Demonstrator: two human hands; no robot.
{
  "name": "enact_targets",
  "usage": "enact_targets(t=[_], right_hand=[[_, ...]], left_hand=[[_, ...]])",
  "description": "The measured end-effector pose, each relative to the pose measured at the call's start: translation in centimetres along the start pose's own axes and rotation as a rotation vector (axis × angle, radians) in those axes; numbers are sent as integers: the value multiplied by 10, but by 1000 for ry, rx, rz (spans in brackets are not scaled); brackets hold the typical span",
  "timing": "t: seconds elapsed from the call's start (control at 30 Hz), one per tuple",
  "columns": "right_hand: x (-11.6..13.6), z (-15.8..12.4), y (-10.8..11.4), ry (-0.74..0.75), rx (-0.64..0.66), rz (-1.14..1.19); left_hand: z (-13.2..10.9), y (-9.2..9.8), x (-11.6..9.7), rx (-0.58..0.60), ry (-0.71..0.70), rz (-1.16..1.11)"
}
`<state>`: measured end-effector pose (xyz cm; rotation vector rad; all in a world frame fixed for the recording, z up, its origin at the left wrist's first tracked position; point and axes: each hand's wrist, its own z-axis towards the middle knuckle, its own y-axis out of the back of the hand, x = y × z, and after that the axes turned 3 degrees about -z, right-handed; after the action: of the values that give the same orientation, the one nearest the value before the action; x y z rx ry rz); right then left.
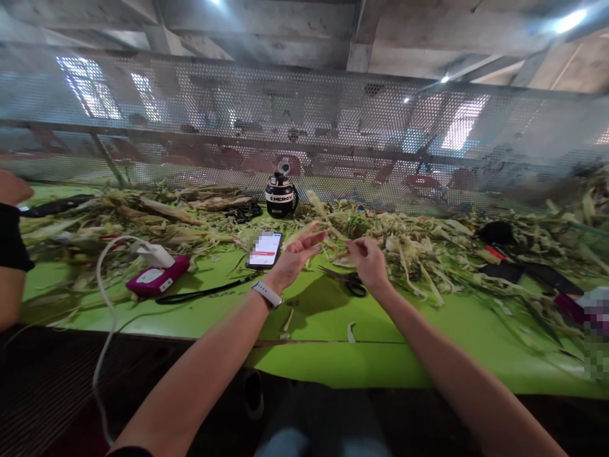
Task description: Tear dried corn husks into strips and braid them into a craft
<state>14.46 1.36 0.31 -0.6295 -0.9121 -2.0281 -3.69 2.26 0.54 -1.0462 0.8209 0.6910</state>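
My left hand [295,256] is raised over the green table [328,317], palm up with fingers stretched out; a pale strip of corn husk [318,230] lies across its fingertips. A white band sits on that wrist. My right hand [367,261] hovers just to the right, fingers curled in a loose pinch near a husk piece; what it holds is too small to make out. Black-handled scissors [349,282] lie on the table under my right hand. A phone [264,249] with a lit screen lies left of my left hand.
Heaps of corn husks [428,247] cover the back of the table. A black bottle [280,193] stands at the mesh fence. A pink power bank [157,278] with white charger and cable lies left. Another person's arm [10,254] is at the far left. Dark tools [523,270] lie right.
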Motion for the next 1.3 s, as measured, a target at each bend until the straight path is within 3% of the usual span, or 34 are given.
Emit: enact_targets(t=[0.1,0.37,0.6,0.77,0.9,0.97,1.0,1.07,1.17,1.23,1.3], right_hand=[[-8,7,4,34,-57,62],[-18,14,9,283,-39,153],[-11,11,8,419,-20,35],[-11,11,9,449,-2,-43],[-6,3,8,437,-143,-238],[2,-5,5,418,-147,-308],[7,-9,2,401,-78,-305],[15,-16,-6,302,190,-199],[22,-23,-17,-4,611,182],[22,-24,-20,-205,758,436],[21,-23,-20,-326,803,545]], left_hand=[[-2,0,-3,50,24,-68],[-3,5,-5,128,204,-291],[-1,1,-2,-37,163,-101],[0,2,1,-49,196,-35],[1,-1,5,-132,58,-95],[1,-4,7,-185,-27,-124],[0,-5,8,-200,-56,-126],[-1,-8,10,-225,-83,-112],[-3,-12,13,-255,-77,-95],[-3,-15,13,-264,-80,-81],[-3,-16,12,-269,-97,-39]])
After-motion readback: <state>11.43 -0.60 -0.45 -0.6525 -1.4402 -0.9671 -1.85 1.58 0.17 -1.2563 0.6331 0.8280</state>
